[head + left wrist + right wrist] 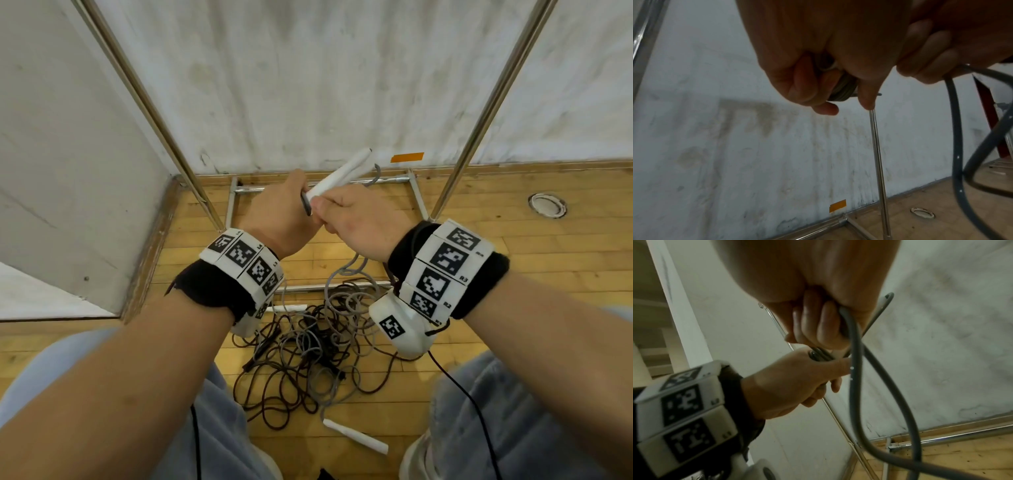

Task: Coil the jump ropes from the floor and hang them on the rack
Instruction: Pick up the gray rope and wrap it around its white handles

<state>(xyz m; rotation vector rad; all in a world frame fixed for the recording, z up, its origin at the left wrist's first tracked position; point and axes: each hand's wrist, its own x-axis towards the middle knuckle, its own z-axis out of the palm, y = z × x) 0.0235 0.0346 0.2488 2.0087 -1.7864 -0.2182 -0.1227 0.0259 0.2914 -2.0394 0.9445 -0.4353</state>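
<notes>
Two white plastic jump-rope handles (342,176) point far-right and upward, gripped by the left hand (281,216); the right hand (363,226) clutches their grey cord (857,369). Tangled ropes (308,342) lie on the wooden floor (513,205).

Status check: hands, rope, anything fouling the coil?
Left hand grips white handle plus grey rope loops. Right hand grips the rope, feeding. Rest of it tangled with brown rope on floor; likely snag.

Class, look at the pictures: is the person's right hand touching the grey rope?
Touching. The right wrist view shows the right hand with fingers curled round the grey rope.
</notes>
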